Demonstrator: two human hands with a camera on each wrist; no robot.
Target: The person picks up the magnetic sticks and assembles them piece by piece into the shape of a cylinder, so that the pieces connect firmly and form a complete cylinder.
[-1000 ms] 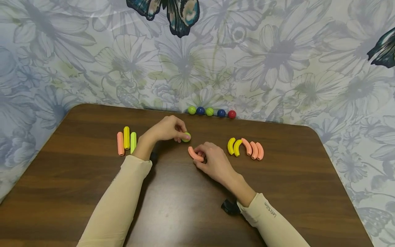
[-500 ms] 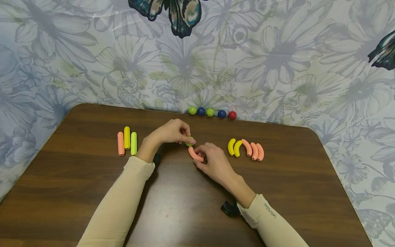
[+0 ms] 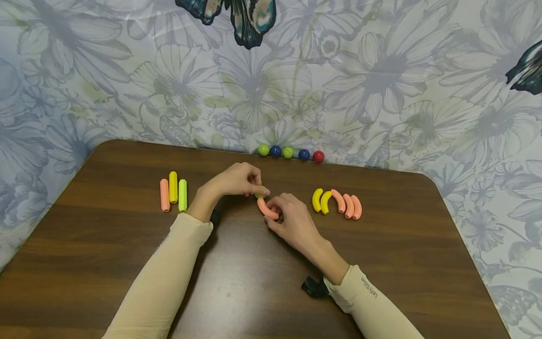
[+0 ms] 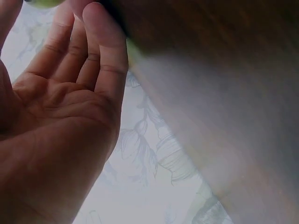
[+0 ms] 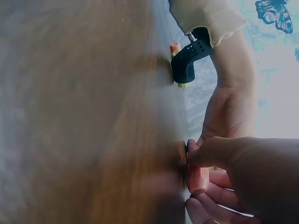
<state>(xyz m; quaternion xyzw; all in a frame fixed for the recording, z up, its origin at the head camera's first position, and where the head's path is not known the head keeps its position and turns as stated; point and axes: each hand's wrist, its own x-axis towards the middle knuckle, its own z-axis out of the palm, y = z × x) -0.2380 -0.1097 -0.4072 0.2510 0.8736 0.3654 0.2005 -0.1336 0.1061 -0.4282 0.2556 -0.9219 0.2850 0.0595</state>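
Observation:
My left hand (image 3: 235, 181) pinches a small green ball (image 3: 259, 195) between thumb and fingers, near the middle of the table. Only a sliver of that ball (image 4: 44, 2) shows at the top of the left wrist view. A curved pink tube piece (image 3: 266, 208) lies just below the ball, its upper end at or very near it; contact is hard to tell. My right hand (image 3: 295, 220) holds the curved piece's lower right end between thumb and fingers. From the right wrist, the pink piece (image 5: 198, 181) shows end-on beside the thumb.
On the brown table (image 3: 237, 282), straight pink (image 3: 164, 195), yellow (image 3: 173, 187) and green (image 3: 182, 195) pieces lie at left. Two curved yellow pieces (image 3: 326, 202) and several curved pink ones (image 3: 349, 206) lie at right. Several balls (image 3: 288, 152) line the back edge against the patterned wall.
My left hand has moved right and slightly down with the green ball, bringing it to the upper end of the curved pink piece. My right hand has stayed nearly still.

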